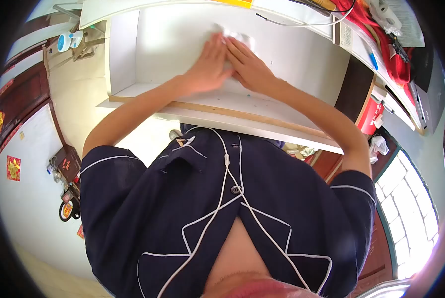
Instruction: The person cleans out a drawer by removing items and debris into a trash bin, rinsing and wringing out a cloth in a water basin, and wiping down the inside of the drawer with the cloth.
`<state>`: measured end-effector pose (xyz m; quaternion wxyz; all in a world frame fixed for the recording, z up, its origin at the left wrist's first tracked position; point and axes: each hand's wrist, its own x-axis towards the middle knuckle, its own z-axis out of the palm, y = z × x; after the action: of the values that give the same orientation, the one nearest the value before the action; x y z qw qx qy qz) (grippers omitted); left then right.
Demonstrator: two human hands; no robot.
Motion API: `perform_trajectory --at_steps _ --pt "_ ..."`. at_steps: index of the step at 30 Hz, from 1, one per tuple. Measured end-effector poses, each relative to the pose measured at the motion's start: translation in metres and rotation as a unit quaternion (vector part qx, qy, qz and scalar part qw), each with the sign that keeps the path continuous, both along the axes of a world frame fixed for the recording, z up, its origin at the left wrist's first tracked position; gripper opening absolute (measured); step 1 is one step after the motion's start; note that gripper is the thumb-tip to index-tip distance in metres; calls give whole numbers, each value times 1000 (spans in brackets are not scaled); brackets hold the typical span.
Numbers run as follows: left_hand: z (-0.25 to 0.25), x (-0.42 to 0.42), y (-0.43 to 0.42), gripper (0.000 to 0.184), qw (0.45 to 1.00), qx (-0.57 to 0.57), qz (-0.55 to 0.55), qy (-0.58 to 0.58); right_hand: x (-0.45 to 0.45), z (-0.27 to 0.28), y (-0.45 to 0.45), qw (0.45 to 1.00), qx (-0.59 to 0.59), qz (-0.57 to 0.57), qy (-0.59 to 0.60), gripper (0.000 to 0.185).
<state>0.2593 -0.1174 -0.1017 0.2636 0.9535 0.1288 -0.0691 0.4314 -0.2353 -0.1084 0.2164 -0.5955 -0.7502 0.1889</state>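
Observation:
My left hand (208, 63) and my right hand (247, 62) meet over the floor of a white drawer (182, 42). Their fingertips come together on a small crumpled white cloth or tissue (242, 37), blurred and pale against the drawer. Both hands' fingers are closed at its near edge, and part of it is hidden under them. The left hand is slightly smeared by motion. A few small dark specks lie on the drawer's white floor to the right of my hands.
The drawer's wooden front edge (222, 110) runs beneath my forearms. A white cable (307, 25) crosses its far edge. On the right, a red cloth (398, 64), a blue pen (374, 61) and a paper roll (390, 17) lie on a white surface. A white-and-blue object (69, 41) stands at left.

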Motion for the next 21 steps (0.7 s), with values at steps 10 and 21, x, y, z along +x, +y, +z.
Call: perform_trajectory --at_steps 10,21 --pt "-29 64 94 63 989 95 -1 -117 2 -27 84 948 -34 -192 -251 68" --pt "-7 107 -28 70 959 -2 -255 -126 42 17 -72 937 -179 -104 -282 42"
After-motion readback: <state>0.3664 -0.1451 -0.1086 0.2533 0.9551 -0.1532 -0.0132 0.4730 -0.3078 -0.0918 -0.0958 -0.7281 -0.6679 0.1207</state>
